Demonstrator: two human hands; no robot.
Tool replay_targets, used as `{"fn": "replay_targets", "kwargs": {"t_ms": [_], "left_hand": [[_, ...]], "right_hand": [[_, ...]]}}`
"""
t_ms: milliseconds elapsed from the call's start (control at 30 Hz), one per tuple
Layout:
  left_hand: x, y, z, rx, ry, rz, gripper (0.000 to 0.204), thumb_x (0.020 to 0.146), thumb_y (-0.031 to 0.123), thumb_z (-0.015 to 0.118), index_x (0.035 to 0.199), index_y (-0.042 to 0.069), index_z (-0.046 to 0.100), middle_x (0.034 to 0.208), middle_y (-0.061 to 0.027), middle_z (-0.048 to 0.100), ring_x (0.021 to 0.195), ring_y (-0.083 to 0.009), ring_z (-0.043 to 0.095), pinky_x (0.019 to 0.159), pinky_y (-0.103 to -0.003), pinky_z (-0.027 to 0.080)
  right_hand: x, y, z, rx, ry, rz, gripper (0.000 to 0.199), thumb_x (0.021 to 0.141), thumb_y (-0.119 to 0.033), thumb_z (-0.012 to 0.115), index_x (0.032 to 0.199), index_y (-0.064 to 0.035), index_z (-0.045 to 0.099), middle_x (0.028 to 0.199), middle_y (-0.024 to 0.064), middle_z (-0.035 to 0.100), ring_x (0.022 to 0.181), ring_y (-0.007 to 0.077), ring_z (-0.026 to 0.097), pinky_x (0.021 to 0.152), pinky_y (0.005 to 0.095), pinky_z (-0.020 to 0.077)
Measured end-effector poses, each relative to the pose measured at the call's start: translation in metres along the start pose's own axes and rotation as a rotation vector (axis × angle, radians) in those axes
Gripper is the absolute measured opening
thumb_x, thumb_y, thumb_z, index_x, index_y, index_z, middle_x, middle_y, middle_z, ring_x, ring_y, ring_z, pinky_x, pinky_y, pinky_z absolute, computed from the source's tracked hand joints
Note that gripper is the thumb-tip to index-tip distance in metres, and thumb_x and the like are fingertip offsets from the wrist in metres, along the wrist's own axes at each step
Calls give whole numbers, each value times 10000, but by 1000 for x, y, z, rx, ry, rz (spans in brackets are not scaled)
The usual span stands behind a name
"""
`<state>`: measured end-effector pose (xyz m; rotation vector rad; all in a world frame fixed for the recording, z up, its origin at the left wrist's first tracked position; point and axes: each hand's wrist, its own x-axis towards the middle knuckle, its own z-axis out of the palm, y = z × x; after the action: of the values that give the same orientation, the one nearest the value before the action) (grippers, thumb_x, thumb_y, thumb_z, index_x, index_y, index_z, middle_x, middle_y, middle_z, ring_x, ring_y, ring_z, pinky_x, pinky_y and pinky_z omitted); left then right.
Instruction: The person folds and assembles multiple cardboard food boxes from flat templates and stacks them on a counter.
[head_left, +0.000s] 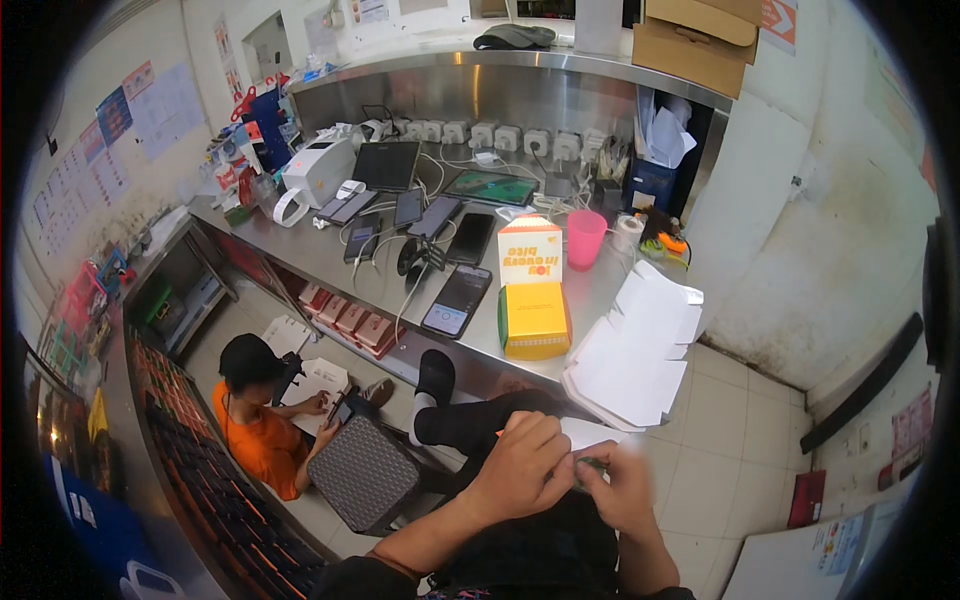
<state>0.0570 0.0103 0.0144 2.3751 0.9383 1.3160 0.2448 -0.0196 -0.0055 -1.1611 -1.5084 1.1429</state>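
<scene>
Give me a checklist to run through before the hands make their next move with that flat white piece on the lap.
1. Both hands on the work: left hand and right hand meet over the lap. Ok.
2. What the fingers pinch: a small dark thing shows between them, too small to identify. Cannot tell.
3. White flat piece within reach: lies just beyond the hands. Ok.
4. Supply stack of flat white cartons on the steel counter: overhangs the edge. Not ok.
5. Finished yellow box: stands apart from the phones. Ok.
6. Seated person in an orange shirt: apart from the hands. Ok.
</scene>
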Motion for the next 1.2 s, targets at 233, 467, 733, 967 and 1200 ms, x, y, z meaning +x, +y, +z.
{"fn": "replay_targets", "kwargs": {"t_ms": [233, 467, 733, 967, 1200], "left_hand": [[-4, -2, 7, -44, 81, 36, 161, 750, -12, 594, 904, 37, 591, 815, -129, 500, 808, -349, 516, 812, -442, 386], [-1, -8, 12, -203, 124, 98, 164, 778, -3, 569, 942, 1, 569, 871, -152, 523, 831, -367, 523, 843, -468, 386], [-8, -25, 15, -138, 45, 55, 431, 847, 173, 679, 1203, -43, 568, 1109, -212, 585, 1071, -395, 559, 1003, -506, 379], [-14, -13, 35, -391, -134, -314, 1263, 670, 466, 913, 1530, -99, 181, 1508, -324, 336, 1428, -457, 346, 1192, -475, 283], [-21, -39, 32, -211, 481, -367, 1237, 736, 198, 851, 1559, -81, -29, 1419, -263, 440, 1280, -317, 509, 1088, -423, 408]], "right_hand": [[6, 19, 1, 40, -64, -125, 132, 848, -16, 724, 977, 10, 715, 944, 120, 745, 855, 166, 702, 777, 291, 538], [8, 36, -1, 732, -171, 176, 240, 783, 98, 753, 988, 17, 658, 959, 114, 707, 910, 183, 682, 808, 320, 550], [18, 30, -4, 875, -344, 272, 308, 951, -35, 629, 1239, -24, 521, 1067, 131, 670, 1015, 189, 657, 876, 298, 507], [27, 1, -4, 1097, 212, -47, 380, 1003, -96, 590, 1336, -47, 415, 1199, 149, 653, 1128, 245, 651, 1030, 396, 505], [17, -14, -8, -176, -170, -296, 236, 871, -8, 699, 1102, 19, 657, 999, 113, 737, 931, 233, 697, 854, 354, 541]]}}
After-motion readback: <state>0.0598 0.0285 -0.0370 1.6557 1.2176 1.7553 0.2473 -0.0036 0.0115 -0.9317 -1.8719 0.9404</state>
